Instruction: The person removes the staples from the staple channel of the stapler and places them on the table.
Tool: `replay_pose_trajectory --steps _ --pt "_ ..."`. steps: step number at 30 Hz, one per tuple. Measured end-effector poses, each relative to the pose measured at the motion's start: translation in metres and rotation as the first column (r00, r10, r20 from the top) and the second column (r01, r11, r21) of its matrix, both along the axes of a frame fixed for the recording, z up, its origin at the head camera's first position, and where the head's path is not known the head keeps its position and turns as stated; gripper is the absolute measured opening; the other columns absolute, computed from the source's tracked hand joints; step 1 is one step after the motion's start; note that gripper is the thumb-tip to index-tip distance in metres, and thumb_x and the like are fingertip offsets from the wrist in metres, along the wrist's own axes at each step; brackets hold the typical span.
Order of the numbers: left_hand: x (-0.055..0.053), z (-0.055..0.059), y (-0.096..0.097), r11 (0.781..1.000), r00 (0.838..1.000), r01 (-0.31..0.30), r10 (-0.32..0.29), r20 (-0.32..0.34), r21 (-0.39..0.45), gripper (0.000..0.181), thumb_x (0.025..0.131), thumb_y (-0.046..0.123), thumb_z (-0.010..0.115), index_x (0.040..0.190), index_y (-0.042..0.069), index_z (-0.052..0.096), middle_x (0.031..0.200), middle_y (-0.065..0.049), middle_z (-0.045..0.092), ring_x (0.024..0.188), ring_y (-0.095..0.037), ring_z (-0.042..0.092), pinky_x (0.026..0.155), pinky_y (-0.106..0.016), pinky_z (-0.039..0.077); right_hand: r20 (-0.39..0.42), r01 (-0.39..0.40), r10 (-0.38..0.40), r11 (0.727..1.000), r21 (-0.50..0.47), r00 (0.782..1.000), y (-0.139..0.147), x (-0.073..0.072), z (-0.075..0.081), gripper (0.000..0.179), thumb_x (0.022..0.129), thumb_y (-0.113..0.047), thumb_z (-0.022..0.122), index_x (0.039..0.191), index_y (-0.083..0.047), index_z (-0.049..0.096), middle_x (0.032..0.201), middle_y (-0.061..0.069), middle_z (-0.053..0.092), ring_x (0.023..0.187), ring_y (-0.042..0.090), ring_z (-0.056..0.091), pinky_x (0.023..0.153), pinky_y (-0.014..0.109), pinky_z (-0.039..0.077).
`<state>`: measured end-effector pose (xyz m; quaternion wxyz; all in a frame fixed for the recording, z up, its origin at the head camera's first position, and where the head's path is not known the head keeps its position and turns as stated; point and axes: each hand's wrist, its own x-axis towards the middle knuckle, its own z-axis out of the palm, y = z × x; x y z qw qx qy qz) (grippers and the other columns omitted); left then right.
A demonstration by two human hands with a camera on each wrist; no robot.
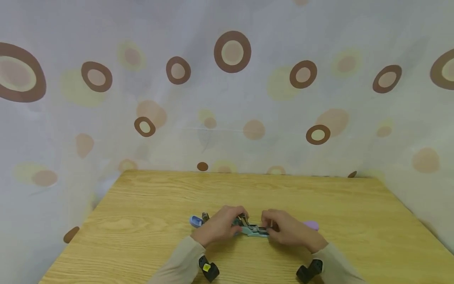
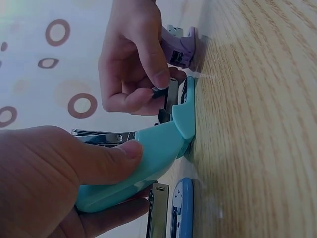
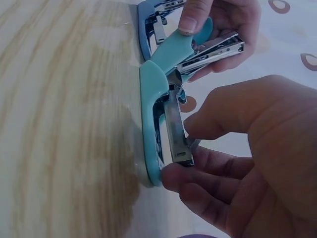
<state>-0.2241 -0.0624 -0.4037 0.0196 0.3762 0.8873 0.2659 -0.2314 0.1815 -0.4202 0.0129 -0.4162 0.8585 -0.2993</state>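
Note:
A teal stapler (image 1: 256,232) lies on the table with its top cover swung far back and its metal magazine (image 3: 176,124) exposed. My left hand (image 1: 223,221) grips the raised teal cover (image 2: 158,148), thumb on one side and fingers behind it. At the magazine's front end, my right hand (image 1: 288,229) pinches a small dark grey metal piece (image 2: 157,92) that looks like a staple strip. Its lower fingers (image 3: 173,176) are right at the tip of the stapler's base. The strip is mostly hidden by the thumb and fingers.
A blue stapler (image 1: 195,221) lies beyond my left hand, its metal arm raised. On the other side, a purple stapler (image 2: 181,49) is partly hidden behind my right hand. The wood table (image 1: 149,197) reaches back to a patterned cloth (image 1: 230,106).

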Motion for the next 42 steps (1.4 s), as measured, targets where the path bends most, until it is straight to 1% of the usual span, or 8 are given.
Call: replay_pose_trajectory --steps 5,11,16,21,25,35,40,42 --pt "0.000 0.001 0.002 1.000 1.000 0.003 -0.003 -0.007 -0.014 0.031 0.087 0.008 0.070 0.117 0.008 0.060 0.112 -0.003 0.066 0.105 -0.012 0.062 0.089 -0.024 0.050 -0.028 -0.001 0.000 1.000 -0.028 1.000 0.005 0.004 0.003 0.025 0.085 0.006 0.063 0.084 -0.014 0.048 0.078 -0.005 0.048 0.067 0.001 0.044 0.057 0.019 0.042" --pt "0.000 0.001 0.002 1.000 1.000 -0.012 0.012 0.004 -0.019 0.030 0.087 0.009 0.070 0.116 0.008 0.062 0.111 -0.002 0.067 0.103 -0.012 0.063 0.088 -0.025 0.051 -0.007 0.002 -0.003 0.999 -0.045 1.000 0.005 0.006 0.009 0.023 0.087 0.004 0.064 0.085 -0.014 0.050 0.080 -0.007 0.052 0.066 -0.001 0.045 0.057 0.020 0.044" --pt "0.000 -0.001 0.001 1.000 1.000 -0.011 0.011 0.003 -0.014 0.029 0.087 0.008 0.070 0.115 0.008 0.063 0.110 -0.001 0.068 0.104 -0.012 0.063 0.088 -0.024 0.051 0.000 0.023 -0.023 0.998 -0.058 1.000 0.002 0.011 0.016 0.024 0.087 0.003 0.064 0.086 -0.017 0.051 0.080 -0.010 0.053 0.069 -0.001 0.050 0.060 0.021 0.047" --pt "0.000 0.000 0.001 1.000 1.000 0.005 -0.005 -0.003 -0.010 0.029 0.087 0.008 0.070 0.115 0.008 0.062 0.108 -0.001 0.068 0.098 -0.008 0.063 0.084 -0.022 0.051 -0.002 -0.012 0.012 0.997 -0.082 1.000 -0.004 0.018 0.021 0.022 0.086 0.006 0.063 0.088 -0.013 0.052 0.083 -0.007 0.056 0.072 -0.001 0.054 0.061 0.022 0.050" --pt "0.000 0.000 0.001 1.000 1.000 0.012 -0.012 -0.004 -0.004 0.028 0.088 0.007 0.069 0.115 0.008 0.061 0.107 -0.001 0.068 0.097 -0.007 0.063 0.083 -0.021 0.051 -0.014 -0.042 0.041 0.996 -0.079 0.999 -0.007 0.024 0.020 0.021 0.084 0.008 0.063 0.088 -0.011 0.054 0.082 -0.006 0.057 0.071 -0.002 0.053 0.060 0.021 0.050" --pt "0.003 0.001 0.002 1.000 1.000 0.007 -0.007 -0.003 -0.027 0.028 0.090 0.007 0.067 0.117 0.008 0.060 0.111 -0.002 0.067 0.102 -0.011 0.063 0.087 -0.023 0.050 0.046 -0.093 0.093 0.996 -0.014 0.995 -0.007 0.045 0.008 0.017 0.087 0.001 0.064 0.091 -0.014 0.057 0.084 -0.011 0.057 0.073 -0.005 0.049 0.062 0.017 0.047" --pt "0.005 0.002 0.003 1.000 1.000 0.002 -0.002 -0.005 -0.027 0.027 0.090 0.007 0.066 0.117 0.008 0.061 0.113 -0.002 0.067 0.105 -0.012 0.062 0.089 -0.024 0.050 0.013 -0.124 0.124 0.992 0.034 0.992 -0.013 0.056 0.005 0.017 0.086 -0.002 0.064 0.090 -0.017 0.058 0.083 -0.014 0.055 0.072 -0.006 0.048 0.063 0.014 0.046" --pt "0.005 0.001 0.004 1.000 1.000 -0.002 0.002 -0.006 -0.027 0.027 0.090 0.007 0.066 0.117 0.008 0.061 0.112 -0.002 0.067 0.104 -0.011 0.062 0.088 -0.024 0.050 0.017 -0.138 0.138 0.989 0.051 0.990 -0.017 0.061 0.006 0.016 0.087 -0.003 0.064 0.090 -0.018 0.059 0.083 -0.015 0.055 0.072 -0.006 0.047 0.063 0.013 0.045"
